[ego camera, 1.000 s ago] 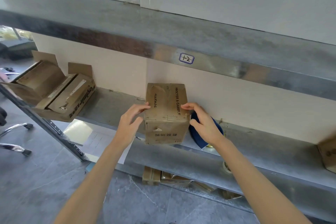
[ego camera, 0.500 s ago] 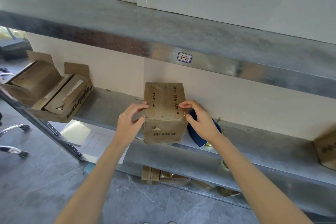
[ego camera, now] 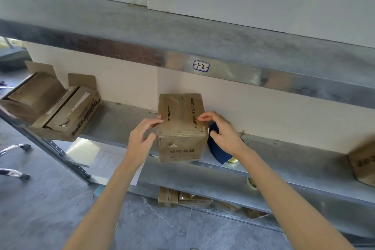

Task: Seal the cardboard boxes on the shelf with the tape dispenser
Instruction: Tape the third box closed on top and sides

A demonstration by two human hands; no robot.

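Observation:
A small brown cardboard box point(ego camera: 181, 126) with black printing stands at the front edge of the metal shelf point(ego camera: 113, 124), its top flaps closed. My left hand point(ego camera: 142, 138) rests against its left side, fingertips on the top edge. My right hand point(ego camera: 223, 132) touches the top right edge with fingertips, thumb at the right side. Behind my right hand a dark blue tape dispenser point(ego camera: 219, 152) lies on the shelf, partly hidden.
Two open cardboard boxes point(ego camera: 50, 101) sit at the shelf's left end. Another box point(ego camera: 363, 160) shows at the right edge. An upper shelf point(ego camera: 182, 46) carries a label. Flattened cardboard point(ego camera: 182, 198) lies below. A tape roll point(ego camera: 251, 183) sits on the lower beam.
Both hands stay on the small box; my right fingertips have shifted a little onto its top right edge. The box has barely moved.

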